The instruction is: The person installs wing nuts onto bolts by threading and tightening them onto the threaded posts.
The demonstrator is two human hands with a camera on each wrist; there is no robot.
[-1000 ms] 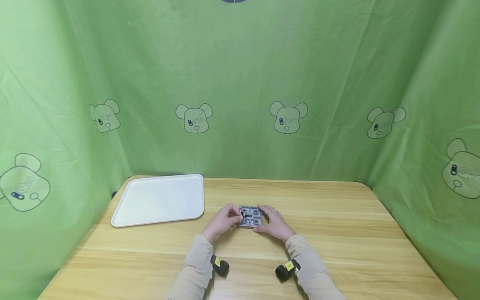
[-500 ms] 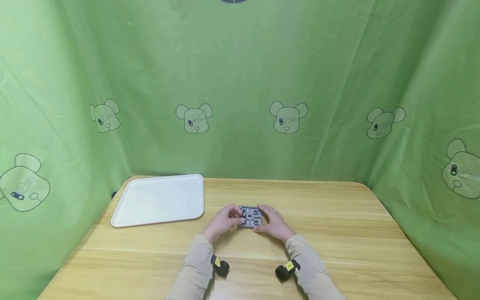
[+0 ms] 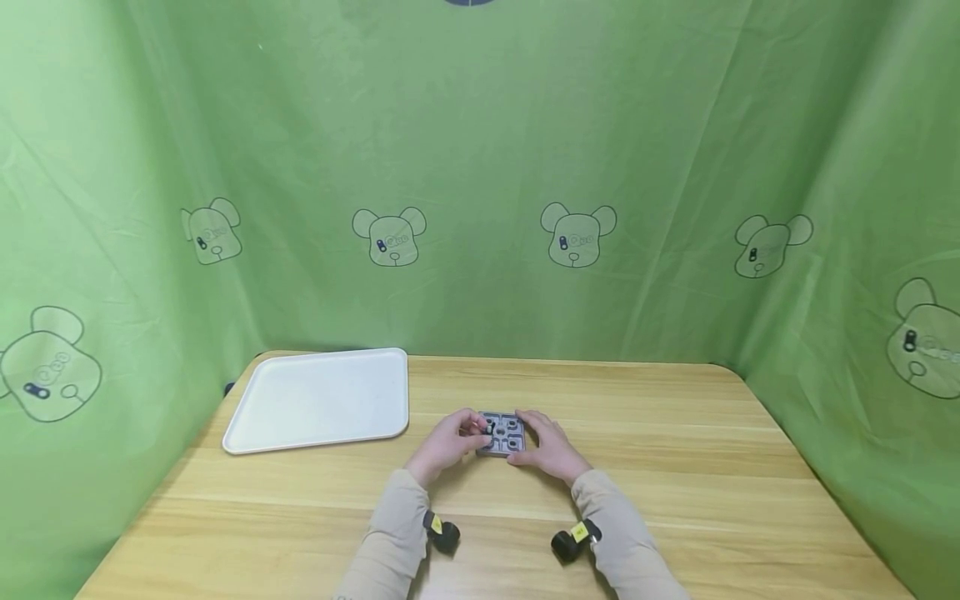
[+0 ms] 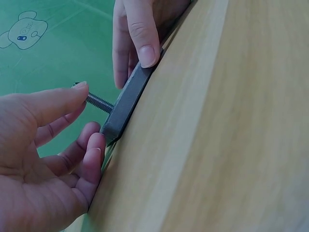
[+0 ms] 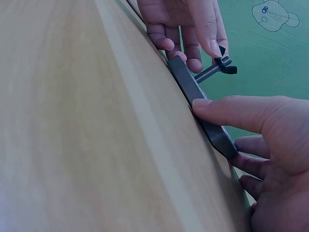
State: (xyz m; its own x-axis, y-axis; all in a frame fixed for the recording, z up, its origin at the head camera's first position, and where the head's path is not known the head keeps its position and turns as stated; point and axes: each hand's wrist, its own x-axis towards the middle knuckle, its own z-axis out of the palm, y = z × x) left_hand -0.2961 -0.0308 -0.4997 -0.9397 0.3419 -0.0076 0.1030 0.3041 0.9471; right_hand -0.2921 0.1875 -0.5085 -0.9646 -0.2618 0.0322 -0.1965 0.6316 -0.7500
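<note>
A small square grey metal plate (image 3: 512, 435) with a moulded, recessed face lies on the table. From its left part rises a threaded rod (image 4: 100, 102), topped by a black wing nut (image 5: 225, 66). My left hand (image 3: 447, 443) pinches at the wing nut, the thumb against it; its lower fingers curl beside the plate's end. My right hand (image 3: 551, 447) grips the plate's right side between thumb and fingers. In the right wrist view the right thumb (image 5: 227, 112) presses the plate's edge. The left fingers hide part of the nut in the head view.
A white rectangular tray (image 3: 318, 400) lies at the back left of the wooden table (image 3: 637, 408). Green cloth (image 3: 480, 317) with bear-head drawings hangs round the back and sides. Each sleeve carries a black wrist camera (image 3: 447, 537).
My left thumb and fingers have shifted about the wing nut, standing further apart than a second ago. The wing nut has turned. The right hand, plate and tray stay put.
</note>
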